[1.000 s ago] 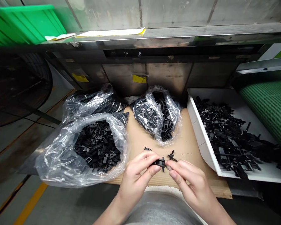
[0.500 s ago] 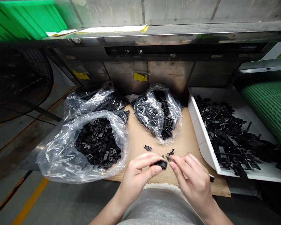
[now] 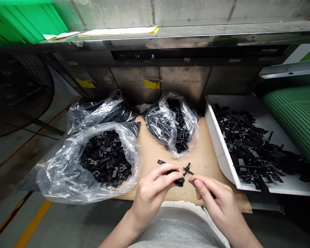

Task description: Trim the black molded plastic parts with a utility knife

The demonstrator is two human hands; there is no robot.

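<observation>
My left hand (image 3: 156, 186) is closed on a small black plastic part (image 3: 179, 182), whose rounded end shows beyond the fingertips. My right hand (image 3: 214, 193) is pinched, thumb against fingers, close to that part; what it grips is mostly hidden, with a dark bit showing under the fingers. Just beyond the right fingertips is a thin, branching black plastic piece (image 3: 187, 168); I cannot tell whether the fingers touch it. Another small black part (image 3: 161, 162) lies on the cardboard (image 3: 151, 144), behind my left hand.
An open clear bag (image 3: 64, 172) of small black parts stands at left, with another bag (image 3: 98, 110) behind it. A third bag (image 3: 158, 120) sits at centre back. At right are a white tray (image 3: 226, 162) of black pieces and a green mesh belt (image 3: 294, 113).
The view has shifted slightly. My left fingers have curled further over the black part, whose end has tilted down. My right hand has turned and moved slightly right, away from it.
</observation>
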